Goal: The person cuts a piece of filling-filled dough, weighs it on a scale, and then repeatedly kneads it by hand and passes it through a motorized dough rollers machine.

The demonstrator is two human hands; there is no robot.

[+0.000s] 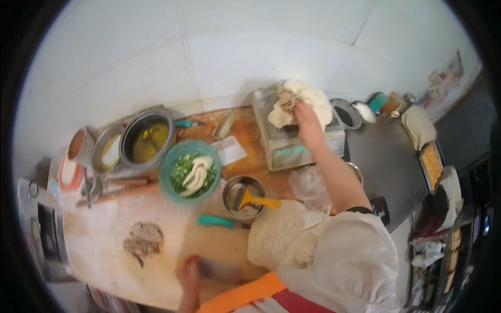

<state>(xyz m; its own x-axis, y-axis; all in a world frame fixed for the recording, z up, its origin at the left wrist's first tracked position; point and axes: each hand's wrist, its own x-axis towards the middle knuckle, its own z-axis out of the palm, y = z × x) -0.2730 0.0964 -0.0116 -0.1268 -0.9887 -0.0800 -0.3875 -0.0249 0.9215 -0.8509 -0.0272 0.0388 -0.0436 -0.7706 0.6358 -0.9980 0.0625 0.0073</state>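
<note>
My right hand [309, 125] reaches onto a scale [276, 151], its fingers closed at a brown crumpled lump [287, 98] on pale dough [313, 96]. Low in view, my left hand [188, 274] grips a blurred grey scraper-like blade [219, 270] over the floured board [104, 261]. A brownish, crumbly patch of dough [142, 240] lies to its upper left. A teal-handled tool [216, 221] and a steel bowl [232, 185] with a yellow scraper [261, 202] sit between my hands.
A teal bowl of chopped greens [178, 171], a pot of yellow liquid [146, 143] and containers [80, 145] crowd the left back. A plastic bag [308, 185] sits below the scale. On the dark right counter [376, 156] stand several small containers, a cloth bag [417, 128] and a tray [433, 167].
</note>
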